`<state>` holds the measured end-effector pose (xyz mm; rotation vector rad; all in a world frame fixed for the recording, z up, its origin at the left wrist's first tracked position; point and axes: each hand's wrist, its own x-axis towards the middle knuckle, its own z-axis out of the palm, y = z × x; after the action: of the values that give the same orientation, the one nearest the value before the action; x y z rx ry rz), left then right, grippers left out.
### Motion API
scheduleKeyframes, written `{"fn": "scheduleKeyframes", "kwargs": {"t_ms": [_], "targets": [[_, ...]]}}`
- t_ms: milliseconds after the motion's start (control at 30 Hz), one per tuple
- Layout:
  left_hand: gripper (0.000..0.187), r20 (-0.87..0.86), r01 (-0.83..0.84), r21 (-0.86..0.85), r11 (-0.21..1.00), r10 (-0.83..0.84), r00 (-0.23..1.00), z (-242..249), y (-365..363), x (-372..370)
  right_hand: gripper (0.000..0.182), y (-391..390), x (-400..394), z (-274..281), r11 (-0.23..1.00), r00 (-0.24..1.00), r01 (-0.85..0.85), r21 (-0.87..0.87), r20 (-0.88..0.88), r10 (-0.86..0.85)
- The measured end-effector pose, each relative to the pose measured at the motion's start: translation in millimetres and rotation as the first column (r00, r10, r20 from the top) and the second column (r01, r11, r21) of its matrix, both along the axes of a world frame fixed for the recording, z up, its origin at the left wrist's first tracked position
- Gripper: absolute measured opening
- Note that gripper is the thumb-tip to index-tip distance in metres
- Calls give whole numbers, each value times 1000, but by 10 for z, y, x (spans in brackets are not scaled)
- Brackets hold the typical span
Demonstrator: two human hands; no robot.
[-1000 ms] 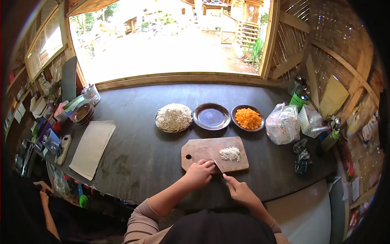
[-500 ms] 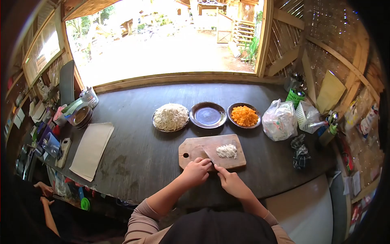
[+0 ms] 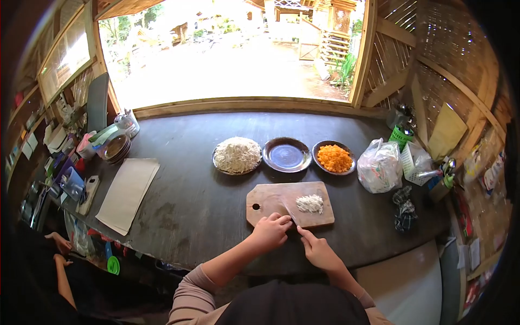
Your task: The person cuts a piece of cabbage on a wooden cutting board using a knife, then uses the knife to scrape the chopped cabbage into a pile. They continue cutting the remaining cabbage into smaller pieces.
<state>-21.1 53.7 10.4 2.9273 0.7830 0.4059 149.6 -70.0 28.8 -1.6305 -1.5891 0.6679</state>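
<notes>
My right hand [image 3: 318, 252] is closed round the handle of a knife [image 3: 287, 209], whose thin blade points up and left over a wooden cutting board [image 3: 266, 197]. Beside the blade, my left hand [image 3: 272, 231] rests at the board's near edge with its fingers curled. Whatever lies under those fingers is hidden. A small heap of white, finely cut pieces [image 3: 310, 204] sits on the board's right half. Behind the board stand a plate heaped with white shreds [image 3: 237, 155], a dark plate [image 3: 287, 155] with nothing on it, and a plate of chopped orange pieces [image 3: 334, 158].
A knotted plastic bag [image 3: 380, 167] and a dark checked cloth [image 3: 404, 208] lie to the right, near a white basket [image 3: 414, 165]. Leftward are brown paper sheets [image 3: 129, 195] and stacked bowls [image 3: 116, 149]. Another person's hands [image 3: 61, 249] show at lower left.
The view has shifted, so the table and everything on it appear a little further right. Both hands stay at the board's near edge, with the knife still in the right one.
</notes>
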Motion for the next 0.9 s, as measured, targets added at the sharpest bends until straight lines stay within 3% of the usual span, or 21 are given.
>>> {"fn": "scheduleKeyframes", "kwargs": {"t_ms": [167, 367, 467, 633, 767, 900], "targets": [[40, 16, 8, -12, 1000, -8, 1000, -19, -7, 10, 33, 34, 20, -52, 997, 1000, -20, 70, 11, 19], [44, -13, -11, 24, 1000, 11, 1000, 56, -78, 53, 34, 157, 6, -12, 999, 999, -1, -51, 37, 3], [46, 33, -23, 5, 1000, 23, 999, 15, -74, 76, 32, 213, 23, -88, 992, 1000, -15, 126, -11, 17], [47, 63, -18, -26, 1000, 19, 998, 5, -70, 89, 32, 185, 35, -19, 999, 996, -16, 35, -90, 19], [48, 31, -30, 16, 999, 30, 999, 16, -77, 96, 32, 52, 59, -64, 995, 998, -27, 97, -54, 32], [49, 38, -22, 43, 999, 20, 999, 3, -90, 89, 33, -28, 30, 78, 1000, 1000, -13, 10, -10, 13]]}}
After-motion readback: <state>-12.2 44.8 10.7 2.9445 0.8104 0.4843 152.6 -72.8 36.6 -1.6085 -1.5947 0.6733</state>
